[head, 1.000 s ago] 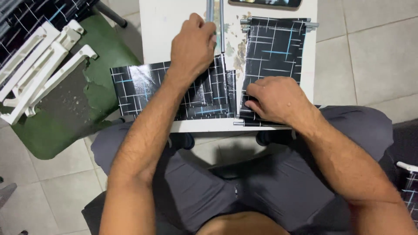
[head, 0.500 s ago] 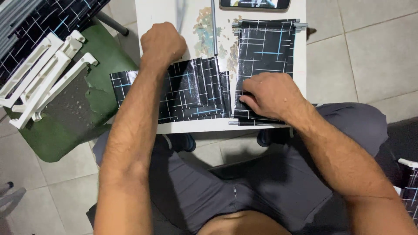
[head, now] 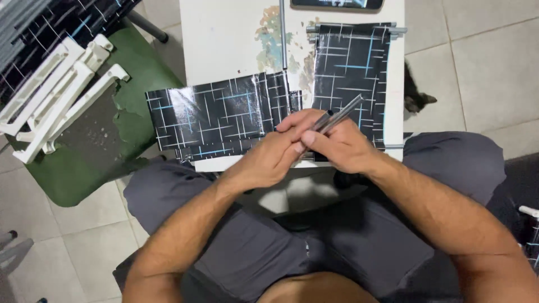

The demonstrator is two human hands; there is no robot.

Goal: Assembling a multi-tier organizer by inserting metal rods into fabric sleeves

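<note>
Both hands meet over the table edge, left hand [head: 264, 160] and right hand [head: 337, 147] pinching thin metal rods [head: 336, 114] above the black patterned sheets [head: 219, 115]; next likely needs aligning rod to sheet edge.

Home setting, makeshift craft corner. Pale tiled floor [head: 477, 67] all round. Small white table [head: 224, 45], paint chipped and stained, pulled up to seated person's knees. Worn green stool [head: 140, 73] beside it, white plastic frame pieces [head: 56, 95] stacked on top. Black patterned sheets [head: 219, 115] spread across table. Small dark cat [head: 415, 98] beside table edge, on tiles.
</note>
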